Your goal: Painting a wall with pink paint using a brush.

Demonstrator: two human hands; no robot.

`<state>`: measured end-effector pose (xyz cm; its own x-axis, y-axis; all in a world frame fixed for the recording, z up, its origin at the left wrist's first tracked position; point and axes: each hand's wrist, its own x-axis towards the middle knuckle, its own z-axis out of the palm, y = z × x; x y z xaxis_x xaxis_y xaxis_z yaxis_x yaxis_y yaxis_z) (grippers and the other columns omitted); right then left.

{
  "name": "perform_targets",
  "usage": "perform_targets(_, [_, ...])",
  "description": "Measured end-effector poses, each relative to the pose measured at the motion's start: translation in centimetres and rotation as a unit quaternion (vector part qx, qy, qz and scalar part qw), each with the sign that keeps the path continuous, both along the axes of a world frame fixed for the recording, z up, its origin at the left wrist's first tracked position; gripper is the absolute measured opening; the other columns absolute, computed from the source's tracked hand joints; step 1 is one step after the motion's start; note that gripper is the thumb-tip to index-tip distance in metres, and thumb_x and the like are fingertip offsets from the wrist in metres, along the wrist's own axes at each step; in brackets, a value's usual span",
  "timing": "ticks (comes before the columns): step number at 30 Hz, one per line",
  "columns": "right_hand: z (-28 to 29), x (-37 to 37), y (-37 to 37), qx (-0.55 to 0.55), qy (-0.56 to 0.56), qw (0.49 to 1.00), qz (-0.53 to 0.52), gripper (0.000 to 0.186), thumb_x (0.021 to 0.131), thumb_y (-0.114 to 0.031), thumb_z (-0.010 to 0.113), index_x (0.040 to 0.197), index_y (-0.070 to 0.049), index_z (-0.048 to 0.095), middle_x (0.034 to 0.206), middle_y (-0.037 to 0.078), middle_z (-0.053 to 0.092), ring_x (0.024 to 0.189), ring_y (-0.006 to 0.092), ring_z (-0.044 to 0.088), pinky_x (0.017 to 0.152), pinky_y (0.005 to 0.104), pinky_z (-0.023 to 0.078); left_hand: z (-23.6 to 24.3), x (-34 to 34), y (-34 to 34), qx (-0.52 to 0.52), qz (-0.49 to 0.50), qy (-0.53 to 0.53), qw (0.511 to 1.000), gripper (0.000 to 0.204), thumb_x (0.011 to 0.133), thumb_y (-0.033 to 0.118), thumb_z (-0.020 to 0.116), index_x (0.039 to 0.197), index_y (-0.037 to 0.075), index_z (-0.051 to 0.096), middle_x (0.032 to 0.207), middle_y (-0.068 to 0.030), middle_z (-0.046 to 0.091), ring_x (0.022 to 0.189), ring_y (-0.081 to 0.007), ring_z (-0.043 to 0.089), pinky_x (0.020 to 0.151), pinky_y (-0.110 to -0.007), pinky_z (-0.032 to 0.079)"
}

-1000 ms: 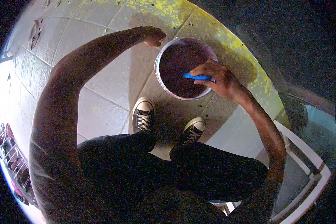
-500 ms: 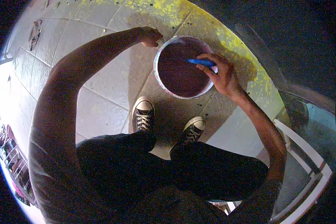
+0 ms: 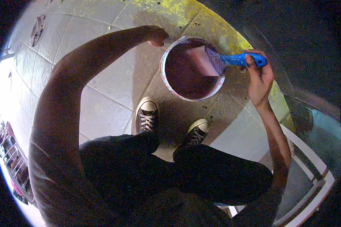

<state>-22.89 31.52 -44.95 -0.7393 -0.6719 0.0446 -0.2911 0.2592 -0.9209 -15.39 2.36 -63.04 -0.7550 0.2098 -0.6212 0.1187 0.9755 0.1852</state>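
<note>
A round bucket (image 3: 163, 75) with a pale rim stands on the floor ahead of my shoes, with dark reddish-brown paint (image 3: 183, 81) inside. My right hand (image 3: 260, 77) is closed round the blue handle of a wide paintbrush (image 3: 236, 59) at the bucket's right. The brush's pinkish, paint-coated bristles lie over the opening, pointing left, and its splattered ferrule crosses the right rim. At the upper left rim, my left hand (image 3: 158, 36) has its fingers curled in against the bucket's edge. Its fingertips are in shadow, and their exact hold is hard to see.
My dark shoes (image 3: 147, 115) rest on the tiled floor (image 3: 106, 109) just below the bucket. Yellow paint stains (image 3: 231, 36) spread along the floor beyond it. A white frame (image 3: 308, 157) stands at the right. A dark scrap (image 3: 37, 30) lies far left.
My right hand has moved right and drawn the brush up, so its bristles and whole handle now show. The bucket and my left hand sit slightly further right in the picture.
</note>
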Motion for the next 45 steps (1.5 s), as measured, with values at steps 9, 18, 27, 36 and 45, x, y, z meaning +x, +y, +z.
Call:
perform_targets(9, [2.2, -1.8, 1.7, -0.037, 0.015, 0.999, -0.027, 0.022, 0.085, -0.018, 0.052, 0.095, 0.001, 0.052, 0.086, 0.006, 0.056, 0.068, 0.0112, 0.051, 0.06, 0.0233, 0.042, 1.3, -0.3, 0.2, -0.006, -0.026, -0.012, 1.0, 0.041, 0.076, 0.032, 0.049, 0.098, -0.003, 0.053, 0.099, -0.0208, 0.055, 0.095, -0.0349, 0.053, 0.08, -0.044, 0.043])
perform_targets(18, [3.8, -1.2, 2.1, -0.031, 0.04, 0.999, 0.012, 0.023, 0.08, -0.017, 0.06, 0.095, -0.001, 0.054, 0.091, 0.007, 0.058, 0.084, 0.0133, 0.053, 0.077, 0.0252, 0.042, 0.9, -0.5, 0.6, -0.012, -0.031, -0.003, 0.999, 0.04, 0.075, 0.03, 0.048, 0.097, -0.004, 0.053, 0.097, -0.0209, 0.056, 0.094, -0.0333, 0.054, 0.079, -0.043, 0.044])
perform_targets(27, [5.4, 0.3, 1.3, -0.037, 0.093, 0.994, 0.048, 0.025, 0.078, -0.017, 0.062, 0.094, -0.001, 0.054, 0.091, 0.006, 0.058, 0.079, 0.0114, 0.054, 0.072, 0.0226, 0.043, 2.1, -0.7, 1.1, -0.049, -0.047, -0.065, 0.996, 0.04, 0.077, 0.031, 0.048, 0.098, -0.003, 0.051, 0.098, -0.0208, 0.056, 0.094, -0.0336, 0.054, 0.078, -0.043, 0.045])
perform_targets(36, [7.0, 1.6, 0.9, -0.054, 0.109, 0.989, 0.086, 0.024, 0.077, -0.016, 0.062, 0.095, -0.002, 0.055, 0.09, 0.006, 0.061, 0.069, 0.0049, 0.051, 0.064, 0.0175, 0.04, 0.5, -0.3, 0.5, -0.039, -0.056, -0.023, 0.997, 0.042, 0.077, 0.033, 0.049, 0.098, -0.004, 0.051, 0.097, -0.0203, 0.056, 0.092, -0.0338, 0.054, 0.077, -0.043, 0.044])
perform_targets(45, [7.8, 1.7, 1.5, -0.004, 0.191, 0.975, 0.11, 0.036, 0.081, -0.027, 0.057, 0.101, 0.002, 0.048, 0.092, 0.015, 0.057, 0.082, 0.0243, 0.059, 0.062, 0.0267, 0.044, -0.1, -0.1, 0.3, -0.02, -0.068, 0.017, 0.997, 0.038, 0.076, 0.032, 0.049, 0.091, -0.003, 0.054, 0.09, -0.0209, 0.058, 0.085, -0.0348, 0.056, 0.071, -0.044, 0.046])
